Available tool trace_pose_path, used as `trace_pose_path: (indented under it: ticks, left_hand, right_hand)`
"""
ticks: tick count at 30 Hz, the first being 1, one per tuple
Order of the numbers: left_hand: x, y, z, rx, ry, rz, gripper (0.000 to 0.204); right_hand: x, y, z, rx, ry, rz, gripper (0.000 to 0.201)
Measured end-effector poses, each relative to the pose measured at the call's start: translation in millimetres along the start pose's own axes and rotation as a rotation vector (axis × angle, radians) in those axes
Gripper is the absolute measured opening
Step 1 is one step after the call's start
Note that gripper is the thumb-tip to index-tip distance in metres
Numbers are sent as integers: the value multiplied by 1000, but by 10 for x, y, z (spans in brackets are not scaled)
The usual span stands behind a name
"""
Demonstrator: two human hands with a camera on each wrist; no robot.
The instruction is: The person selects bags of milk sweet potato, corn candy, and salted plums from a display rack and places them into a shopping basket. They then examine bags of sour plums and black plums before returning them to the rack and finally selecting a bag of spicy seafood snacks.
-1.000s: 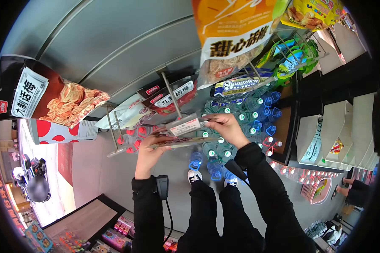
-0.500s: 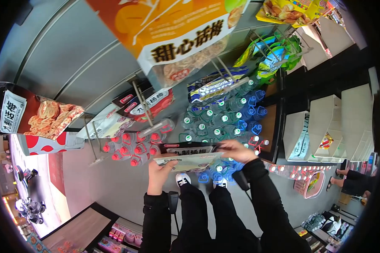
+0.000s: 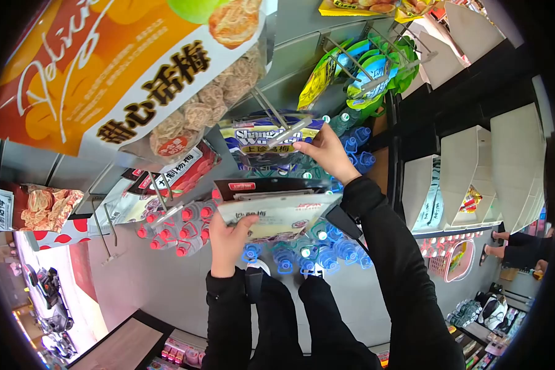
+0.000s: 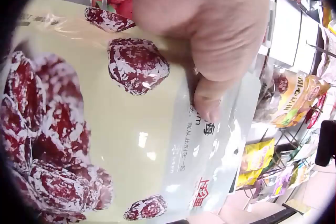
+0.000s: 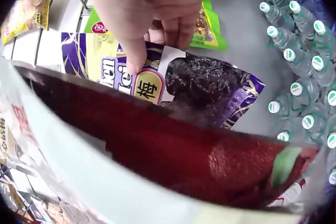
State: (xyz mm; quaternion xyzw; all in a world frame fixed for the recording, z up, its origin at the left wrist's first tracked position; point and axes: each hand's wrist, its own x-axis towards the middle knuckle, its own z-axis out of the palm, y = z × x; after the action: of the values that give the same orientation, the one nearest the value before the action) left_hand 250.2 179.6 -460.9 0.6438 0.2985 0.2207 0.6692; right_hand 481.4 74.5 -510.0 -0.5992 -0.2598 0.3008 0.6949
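Cream pkt (image 3: 280,216) in L hand (image 3: 229,243), thumb on front, dark pkt (image 3: 271,184) behind; both over floor bottles (image 3: 345,248). R hand (image 3: 328,154) reaches fwd, thumb + fingers pinching purple pkt (image 3: 245,134) at wire hook (image 3: 271,111). R wrist view adds dark fruit on purple pkt, hidden in head view. Pink basket (image 3: 448,262) well apart, w/ yellow-green item (image 3: 457,254) inside.

Both our hands pinch, the right higher.
In the head view, our left hand (image 3: 230,242) sits near 7 o'clock, thumb across the front; our right hand (image 3: 330,155), near 2 o'clock, bends its fingers behind its thumb, the right forearm (image 3: 396,259) slanting up from 5 o'clock.
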Motion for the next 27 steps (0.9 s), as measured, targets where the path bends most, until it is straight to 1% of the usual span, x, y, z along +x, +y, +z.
trace_pose_path:
  ticks: [1, 3, 4, 5, 7, 8, 9, 11, 12, 13, 15, 16, 17, 19, 20, 21, 23, 25, 27]
  left_hand:
    - [48, -22, 4, 4, -1, 0, 27]
    - [174, -134, -11, 22, -47, 12, 26]
    - [243, -185, -1, 7, -43, 71, 26]
    - [294, -220, 6, 7, -45, 68, 26]
    - [372, -284, 7, -64, 20, 87, 24]
    - [401, -355, -38, -39, 4, 111, 23]
    - [399, -336, -68, -39, 1, 111, 23]
    - [373, -277, -127, 63, -31, 43, 24]
    - [354, -226, -114, 34, -21, 67, 24]
    - [330, -179, -102, 38, -21, 66, 24]
    - [276, -123, -84, 45, -20, 94, 23]
    - [226, -130, -102, 61, 0, 8, 23]
    - [193, -119, -91, 61, -1, 8, 23]
    - [125, -91, -30, -97, 56, -34, 22]
    - [83, -112, -14, -98, 57, -34, 22]
    - [37, -153, -3, -101, 87, -53, 21]
    - [-31, -278, -18, -105, 112, -71, 21]
    - [-67, -336, -45, 28, 81, 20, 21]
    - [-126, -363, -62, 84, 42, 46, 21]
  right_hand:
    - [-27, 6, -4, 4, 1, 0, 49]
    - [-73, -15, -34, -54, -74, 64, 37]
    - [-89, -51, -38, -4, -87, 101, 29]
    - [-105, -29, -41, -3, -84, 104, 29]
    - [-144, -54, -8, 80, -158, 26, 27]
    - [-190, -90, -11, 116, -147, -20, 25]
    - [-205, -115, -37, 117, -144, -21, 25]
    - [-238, -161, -97, 69, -173, 147, 25]
    - [-271, -217, -133, 31, -185, 193, 25]
    - [-285, -238, -109, 35, -185, 194, 25]
    - [-324, -273, -54, 90, -212, 101, 20]
    - [-380, -283, -55, 105, -203, 44, 22]
    - [-441, -298, -76, 105, -203, 45, 22]
    - [-559, -321, -110, -6, -262, 346, 26]
    - [-620, -301, -90, -3, -264, 366, 28]
    - [-682, -269, -42, 14, -264, 293, 27]
    - [-820, -115, -22, 44, -286, 274, 27]
    - [-947, -78, -2, 71, -276, 310, 27]
    - [-1077, -62, 3, 134, -251, 390, 27]
